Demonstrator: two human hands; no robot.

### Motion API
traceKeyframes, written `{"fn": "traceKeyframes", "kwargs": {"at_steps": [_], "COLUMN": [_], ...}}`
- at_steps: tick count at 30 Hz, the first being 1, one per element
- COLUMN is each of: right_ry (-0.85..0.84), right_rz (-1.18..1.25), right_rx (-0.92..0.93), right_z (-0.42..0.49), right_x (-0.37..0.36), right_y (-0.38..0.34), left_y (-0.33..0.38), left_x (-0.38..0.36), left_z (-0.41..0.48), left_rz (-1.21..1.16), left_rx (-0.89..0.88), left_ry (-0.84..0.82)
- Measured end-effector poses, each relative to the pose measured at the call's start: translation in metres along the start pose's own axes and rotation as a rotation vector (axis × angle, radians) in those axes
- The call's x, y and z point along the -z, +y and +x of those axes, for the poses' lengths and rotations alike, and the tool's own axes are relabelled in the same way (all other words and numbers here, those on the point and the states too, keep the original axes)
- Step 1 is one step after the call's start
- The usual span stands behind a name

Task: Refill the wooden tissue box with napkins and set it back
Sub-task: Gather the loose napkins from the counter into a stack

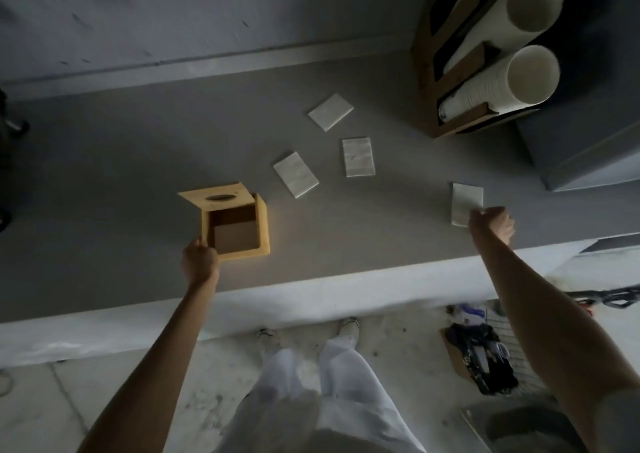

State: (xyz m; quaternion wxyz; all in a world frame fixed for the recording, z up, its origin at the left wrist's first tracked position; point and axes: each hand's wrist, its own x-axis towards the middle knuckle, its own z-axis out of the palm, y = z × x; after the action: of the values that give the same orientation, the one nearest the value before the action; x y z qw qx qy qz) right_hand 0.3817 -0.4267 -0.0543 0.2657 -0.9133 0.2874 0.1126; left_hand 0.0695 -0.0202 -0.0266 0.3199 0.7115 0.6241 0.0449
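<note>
The wooden tissue box [263,224] stands open and empty on the grey counter [121,182]. Its lid [214,198], with an oval slot, leans at the box's far left edge. My left hand [199,260] grips the box's near left corner. Three white napkin stacks lie apart on the counter: one at the back [330,111], one in the middle [358,156], one nearest the box [295,174]. Another napkin stack [465,199] lies near the counter's right front edge, and my right hand [491,225] is closed on its near end.
A wooden cup dispenser [460,71] holding two sleeves of white cups [533,78] stands at the back right. A grey wall runs behind the counter. Below the counter's white front edge [277,303] are the floor, my legs and a box of dark items [481,359].
</note>
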Motion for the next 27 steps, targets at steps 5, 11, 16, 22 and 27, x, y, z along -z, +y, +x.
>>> {"fn": "traceKeyframes", "kwargs": {"at_steps": [5, 11, 16, 22, 27], "right_ry": [-0.079, -0.234, -0.407, -0.332, -0.258], "right_rz": [-0.023, 0.096, 0.167, 0.318, 0.169], "right_rx": [-0.005, 0.073, 0.311, 0.282, 0.248], "right_z": [-0.006, -0.032, -0.065, -0.099, -0.099], "right_x": [-0.011, -0.027, -0.065, -0.096, -0.123], "right_y": [-0.014, -0.036, -0.08, -0.155, -0.176], "left_y": [0.002, 0.007, 0.01, 0.013, 0.013], "left_x": [0.0, 0.006, 0.015, 0.017, 0.02], "left_z": [-0.008, -0.013, -0.013, -0.012, -0.01], "left_rz": [-0.059, -0.086, -0.144, -0.144, -0.146], "left_rx": [0.006, 0.021, 0.061, 0.073, 0.035], "left_ry": [0.011, -0.026, -0.088, -0.095, -0.119]}}
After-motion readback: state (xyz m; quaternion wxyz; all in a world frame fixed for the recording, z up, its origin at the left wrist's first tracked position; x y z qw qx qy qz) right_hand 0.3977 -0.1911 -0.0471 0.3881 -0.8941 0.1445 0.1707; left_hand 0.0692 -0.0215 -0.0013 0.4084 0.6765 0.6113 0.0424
